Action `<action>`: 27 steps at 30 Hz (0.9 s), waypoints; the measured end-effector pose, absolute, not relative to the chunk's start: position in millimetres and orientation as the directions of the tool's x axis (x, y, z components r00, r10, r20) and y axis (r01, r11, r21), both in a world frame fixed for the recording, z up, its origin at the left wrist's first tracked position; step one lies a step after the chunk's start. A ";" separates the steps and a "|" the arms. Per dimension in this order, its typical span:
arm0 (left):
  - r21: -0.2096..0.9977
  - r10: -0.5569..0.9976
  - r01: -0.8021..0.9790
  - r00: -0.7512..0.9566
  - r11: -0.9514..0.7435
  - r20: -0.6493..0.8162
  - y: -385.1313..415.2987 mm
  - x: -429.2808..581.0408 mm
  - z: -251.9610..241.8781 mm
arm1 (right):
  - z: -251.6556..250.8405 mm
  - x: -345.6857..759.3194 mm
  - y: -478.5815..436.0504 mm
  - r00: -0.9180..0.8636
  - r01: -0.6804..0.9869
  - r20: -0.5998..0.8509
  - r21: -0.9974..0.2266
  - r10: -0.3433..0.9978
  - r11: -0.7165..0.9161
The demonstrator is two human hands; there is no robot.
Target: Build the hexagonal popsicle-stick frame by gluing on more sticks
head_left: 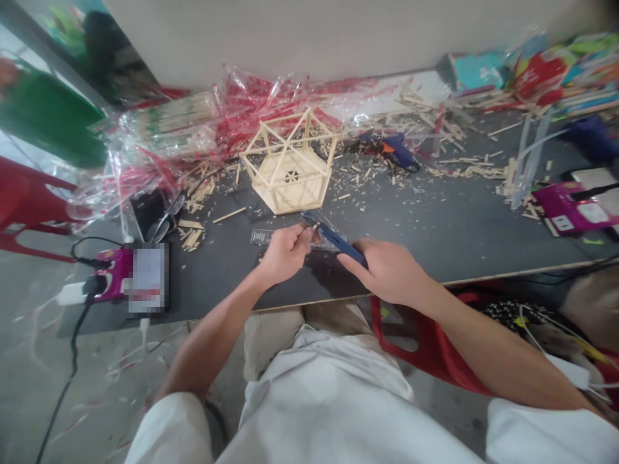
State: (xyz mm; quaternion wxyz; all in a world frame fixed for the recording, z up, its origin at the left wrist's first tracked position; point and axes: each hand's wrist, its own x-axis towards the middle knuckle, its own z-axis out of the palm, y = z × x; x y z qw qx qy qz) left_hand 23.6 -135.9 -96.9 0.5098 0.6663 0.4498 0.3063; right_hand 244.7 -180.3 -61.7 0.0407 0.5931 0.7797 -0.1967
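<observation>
In the head view, my right hand is closed round a long, slim dark blue hand tool. Its far end points up and left, towards my left hand. The fingers of that hand pinch a small wooden stick, which meets the tool near its tip. Whether the tool's jaws or blade touch the stick I cannot tell. Beneath both hands, a clear ruler lies flat on the dark table. Just beyond them stands a six-sided wooden stick frame on a flat base.
A blue glue gun lies behind the frame to the right, another glue gun at far right. Cut stick pieces and plastic wrappers litter the table. A phone and corded purple power strip sit left.
</observation>
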 end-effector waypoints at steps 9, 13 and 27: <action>0.939 0.914 0.328 0.404 -0.100 -0.044 -136.2 25.8 -100.9 | -59.0 244.1 -181.8 -0.265 0.957 -0.336 -0.203 0.904 0.205; 0.933 0.918 0.341 0.396 -0.116 -0.030 -136.9 27.2 -104.6 | -59.2 244.2 -184.1 -0.246 0.966 -0.337 -0.168 0.909 0.199; 0.925 0.915 0.357 0.402 -0.127 -0.029 -142.1 33.0 -102.1 | -56.2 248.1 -188.9 -0.219 0.974 -0.388 -0.136 0.896 0.179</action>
